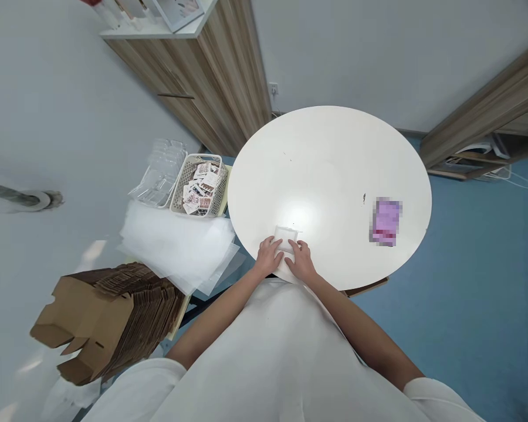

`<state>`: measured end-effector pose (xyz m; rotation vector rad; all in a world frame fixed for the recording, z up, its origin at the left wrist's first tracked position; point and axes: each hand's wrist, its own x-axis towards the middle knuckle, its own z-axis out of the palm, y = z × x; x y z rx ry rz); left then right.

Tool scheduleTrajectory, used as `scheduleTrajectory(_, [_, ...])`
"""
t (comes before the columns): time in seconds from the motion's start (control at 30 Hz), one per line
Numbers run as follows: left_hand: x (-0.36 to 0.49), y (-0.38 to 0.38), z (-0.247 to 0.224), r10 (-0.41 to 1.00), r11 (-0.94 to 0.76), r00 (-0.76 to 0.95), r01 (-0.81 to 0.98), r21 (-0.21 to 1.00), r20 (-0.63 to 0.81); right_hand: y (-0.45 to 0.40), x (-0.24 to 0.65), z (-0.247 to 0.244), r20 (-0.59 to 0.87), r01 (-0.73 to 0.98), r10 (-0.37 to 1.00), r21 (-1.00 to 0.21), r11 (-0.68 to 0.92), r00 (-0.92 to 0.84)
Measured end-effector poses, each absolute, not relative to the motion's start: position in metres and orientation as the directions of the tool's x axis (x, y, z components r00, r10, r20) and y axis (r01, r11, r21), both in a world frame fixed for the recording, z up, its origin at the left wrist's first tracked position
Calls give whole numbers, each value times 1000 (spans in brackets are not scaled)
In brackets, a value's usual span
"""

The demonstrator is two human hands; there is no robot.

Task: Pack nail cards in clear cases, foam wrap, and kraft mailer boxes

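A small, flat, whitish translucent square packet (286, 233) lies on the white oval-looking table (330, 152), close to its near edge. My left hand (268, 256) holds its left side, with fingertips on top and the thumb toward the middle. On the opposite side, my right hand (302, 261) grips it the same way, thumb pointing inward. The two thumbs are a short gap apart, over a pale sheet-like part nearest my body. Whether that part is a separate sheet or belongs to the packet I cannot tell.
A blurred purple item (386, 221) lies at the table's right. To the left are a white basket (223, 181) of small printed cards, clear plastic trays (158, 181), a stack of thin white sheets (176, 237) and folded cardboard boxes (92, 316). A wooden cabinet (229, 70) stands behind.
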<state>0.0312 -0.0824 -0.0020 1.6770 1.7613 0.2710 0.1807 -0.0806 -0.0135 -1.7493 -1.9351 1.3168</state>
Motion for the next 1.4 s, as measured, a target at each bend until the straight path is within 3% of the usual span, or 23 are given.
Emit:
scheduleTrajectory(0.23, [16,-70,-6,882,441,-126,560,701,-454,-78,180,-6,-517,417,842,-807,-418,-156])
scheduleTrajectory(0.43, [7,-57,-11,845,467,7,478,744,-535,-66,161,4,-638,301,764,-750,-589,-95])
scheduleTrajectory(0.93, [-120,48,-20,922,386,-180,371,845,-342,66,9,12,-564,177,811,-824,-538,-159])
scheduleTrajectory(1.27, [-128,60,-23,935,351,-164,327,878,-313,75,-3,6,-529,211,834,-843,-494,-160])
scheduleTrajectory(1.4, [-124,55,-24,910,386,-254,234,892,-327,69,1,8,-526,218,837,-843,-491,-149])
